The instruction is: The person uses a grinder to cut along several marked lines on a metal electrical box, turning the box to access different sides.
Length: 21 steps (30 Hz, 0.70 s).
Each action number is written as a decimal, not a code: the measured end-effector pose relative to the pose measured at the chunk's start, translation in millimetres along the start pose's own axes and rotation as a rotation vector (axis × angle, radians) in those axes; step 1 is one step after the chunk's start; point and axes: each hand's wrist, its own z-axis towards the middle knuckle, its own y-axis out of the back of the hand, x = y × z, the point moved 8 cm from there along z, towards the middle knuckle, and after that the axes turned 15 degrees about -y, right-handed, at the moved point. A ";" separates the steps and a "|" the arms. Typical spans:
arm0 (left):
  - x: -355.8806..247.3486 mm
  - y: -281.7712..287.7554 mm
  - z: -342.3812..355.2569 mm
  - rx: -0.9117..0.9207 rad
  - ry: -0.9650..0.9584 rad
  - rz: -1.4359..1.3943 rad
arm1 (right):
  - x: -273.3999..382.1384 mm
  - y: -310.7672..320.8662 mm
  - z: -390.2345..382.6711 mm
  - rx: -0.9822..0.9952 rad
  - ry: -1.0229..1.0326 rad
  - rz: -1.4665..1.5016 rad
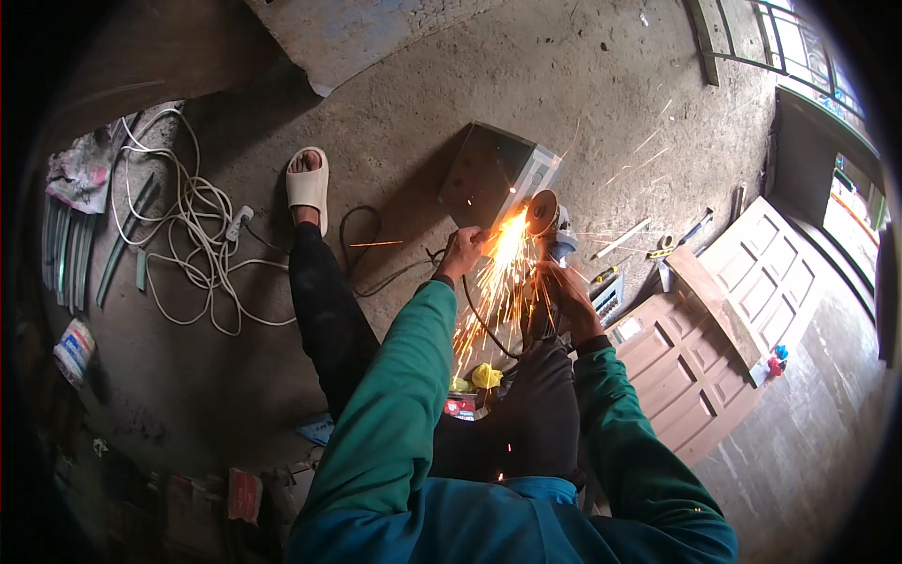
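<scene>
My right hand (564, 291) is closed around an angle grinder (561, 240), whose round disc (542, 213) meets the near right edge of a grey sheet-metal box (479, 174) lying on the concrete floor. A dense spray of orange sparks streams from the contact toward my lap and hides part of the metal. My left hand (462, 249) has its fingers curled on the box's near corner, just left of the sparks. A dark cord loops on the floor beside that hand.
Coiled white cable (202, 263) with a socket (240, 222) and metal strips (85, 254) lie left of my sandalled foot (307, 183). Tools (611, 282), a measuring item and panelled doors (676, 367) lie at right, below a railing (770, 38). A slab (357, 38) stands at the top.
</scene>
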 end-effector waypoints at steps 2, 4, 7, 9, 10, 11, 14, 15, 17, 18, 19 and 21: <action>0.5 4.2 0.8 -0.016 -0.046 0.029 | 6.4 2.7 4.3 0.011 0.123 0.024; -13.5 -20.0 8.2 0.070 0.039 -0.021 | -15.4 48.2 33.7 -0.125 -0.013 -0.251; 4.8 -4.9 -2.4 0.009 0.067 -0.041 | -4.1 4.0 10.6 -0.003 0.133 -0.226; -2.7 -3.9 0.9 -0.082 -0.031 -0.080 | 0.3 2.3 -1.3 0.058 0.346 -0.166; -0.9 -5.8 1.4 -0.066 -0.013 -0.047 | 4.1 4.6 -5.3 0.075 0.427 -0.140; 1.5 -6.0 1.2 -0.053 0.007 -0.012 | 11.1 0.6 -13.0 0.096 0.507 -0.114; 1.4 -5.1 1.3 -0.044 -0.019 -0.011 | 6.5 -1.4 -6.7 0.080 0.228 -0.073; 1.8 -3.1 2.0 -0.045 -0.020 -0.011 | -2.8 2.0 1.8 0.036 0.051 -0.079; 2.4 -5.8 4.4 0.053 0.007 0.041 | -20.1 15.2 13.5 -0.012 -0.122 -0.085; -2.0 -8.6 5.0 0.057 0.005 0.035 | 6.9 6.7 6.1 -0.074 0.327 -0.555; -5.7 -10.2 4.6 0.044 0.014 0.019 | -12.3 21.3 15.4 -0.063 0.091 -0.320; -7.7 -8.0 2.2 0.025 0.026 0.009 | -26.6 20.9 11.1 -0.091 -0.125 -0.057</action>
